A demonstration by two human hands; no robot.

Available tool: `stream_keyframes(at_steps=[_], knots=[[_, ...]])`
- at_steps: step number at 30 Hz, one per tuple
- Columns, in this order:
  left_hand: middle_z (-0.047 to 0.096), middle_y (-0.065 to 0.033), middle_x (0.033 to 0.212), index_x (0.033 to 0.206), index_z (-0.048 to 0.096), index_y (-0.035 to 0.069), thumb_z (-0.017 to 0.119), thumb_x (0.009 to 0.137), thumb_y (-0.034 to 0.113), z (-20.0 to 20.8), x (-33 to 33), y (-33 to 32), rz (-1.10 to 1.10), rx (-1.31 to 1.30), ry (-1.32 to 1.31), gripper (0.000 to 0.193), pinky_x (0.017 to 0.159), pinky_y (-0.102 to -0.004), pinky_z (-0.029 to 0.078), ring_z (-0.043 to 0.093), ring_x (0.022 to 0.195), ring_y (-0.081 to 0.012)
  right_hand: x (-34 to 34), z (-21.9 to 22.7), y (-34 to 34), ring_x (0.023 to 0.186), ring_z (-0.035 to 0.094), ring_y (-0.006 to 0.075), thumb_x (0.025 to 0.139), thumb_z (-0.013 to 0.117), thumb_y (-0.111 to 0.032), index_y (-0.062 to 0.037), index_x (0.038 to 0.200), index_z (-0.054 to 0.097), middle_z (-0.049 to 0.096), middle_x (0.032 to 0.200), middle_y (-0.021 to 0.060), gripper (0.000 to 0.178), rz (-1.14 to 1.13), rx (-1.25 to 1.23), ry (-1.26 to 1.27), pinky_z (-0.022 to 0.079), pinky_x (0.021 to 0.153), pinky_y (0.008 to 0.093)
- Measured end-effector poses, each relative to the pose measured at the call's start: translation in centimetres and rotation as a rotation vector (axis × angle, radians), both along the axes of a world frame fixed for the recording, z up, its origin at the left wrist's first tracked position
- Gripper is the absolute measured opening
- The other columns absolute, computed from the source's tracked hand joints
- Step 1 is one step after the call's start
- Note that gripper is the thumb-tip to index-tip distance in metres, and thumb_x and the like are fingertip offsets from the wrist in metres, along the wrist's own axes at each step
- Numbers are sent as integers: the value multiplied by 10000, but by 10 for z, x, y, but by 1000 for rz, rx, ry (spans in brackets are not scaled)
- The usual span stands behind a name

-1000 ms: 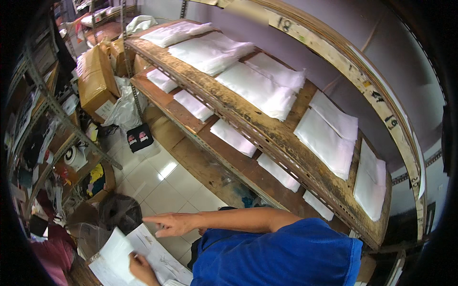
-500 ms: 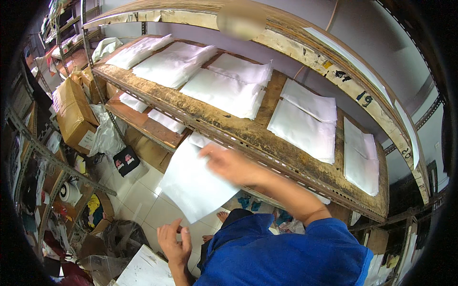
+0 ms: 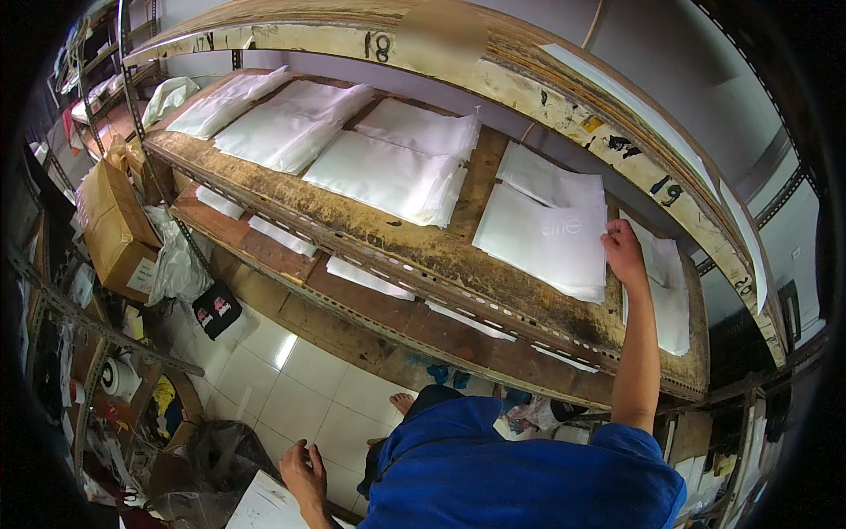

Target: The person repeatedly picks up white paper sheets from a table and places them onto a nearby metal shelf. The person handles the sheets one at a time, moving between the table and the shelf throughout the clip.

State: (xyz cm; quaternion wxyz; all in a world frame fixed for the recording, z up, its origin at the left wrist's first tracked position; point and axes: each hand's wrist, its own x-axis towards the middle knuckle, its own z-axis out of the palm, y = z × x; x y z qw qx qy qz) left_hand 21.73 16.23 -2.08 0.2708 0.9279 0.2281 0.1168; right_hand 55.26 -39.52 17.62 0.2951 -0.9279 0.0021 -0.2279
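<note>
My right hand [image 3: 624, 251] reaches up to the wooden shelf, its fingers closed on the right edge of a thin whitish sheet [image 3: 538, 238]. The sheet lies flat on the second stack from the right, and faint pale lettering shows on it. Low down, my left hand [image 3: 304, 472] hangs beside a white board, holding nothing, with its loosely bent fingers apart. To the right of my right hand is another stack of sheets [image 3: 670, 309], partly covered by the hand and forearm. A wider stack of sheets [image 3: 379, 176] lies to the left.
The worn shelf [image 3: 379, 238] has a perforated metal front edge. Above it runs a numbered upper shelf [image 3: 564, 106]; a lower shelf [image 3: 291, 273] holds more sheets. Cardboard boxes [image 3: 115, 229] stand at left. A white board [image 3: 278, 507] is near my left hand.
My right hand has moved up and right from in front of the shelf. The sheet it carried is now on the second stack from the right. My left hand has dropped slightly.
</note>
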Motion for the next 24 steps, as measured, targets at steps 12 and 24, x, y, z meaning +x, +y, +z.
stream_keyframes(at_steps=[12, 24], knots=[[638, -174, 784, 972, 638, -23, 622, 854, 122, 13, 15, -4, -19, -85, -48, 188, 650, -400, 471, 616, 686, -308, -14, 8, 4, 774, 636, 342, 850, 602, -171, -58, 1033, 529, 650, 820, 172, 227, -149, -175, 183, 483, 691, 415], [649, -133, 801, 976, 647, 20, 649, 817, 153, 29, -26, 9, 168, -102, -69, 208, 726, -405, 458, 613, 762, -315, -45, 15, 250, 637, 432, 76, 894, 587, -133, -34, 1092, 597, 491, 688, -31, 222, 549, 154, 169, 369, 566, 255]])
